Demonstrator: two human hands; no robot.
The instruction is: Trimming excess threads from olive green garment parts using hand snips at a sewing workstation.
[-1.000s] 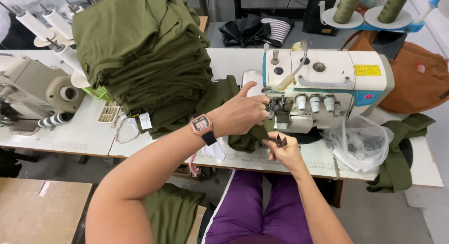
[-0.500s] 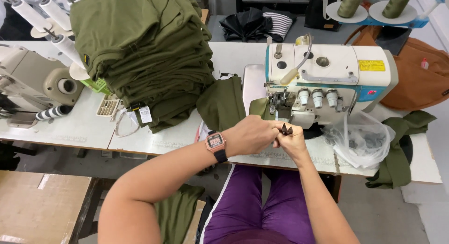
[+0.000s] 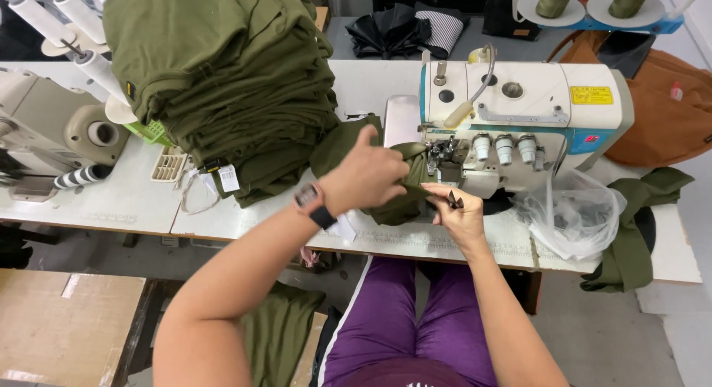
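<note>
Left hand (image 3: pixel 367 172) has come back up, clamped on the olive fabric (image 3: pixel 393 183) beside the overlock machine (image 3: pixel 519 116); right hand (image 3: pixel 460 212) pinches small snips (image 3: pixel 451 201)

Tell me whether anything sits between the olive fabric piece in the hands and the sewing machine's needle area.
Nothing visible does. The left hand grips the olive fabric piece right beside the sewing machine, and the fabric's edge already reaches its presser foot area. The right hand, holding small dark snips, sits below, not in the path.
</note>
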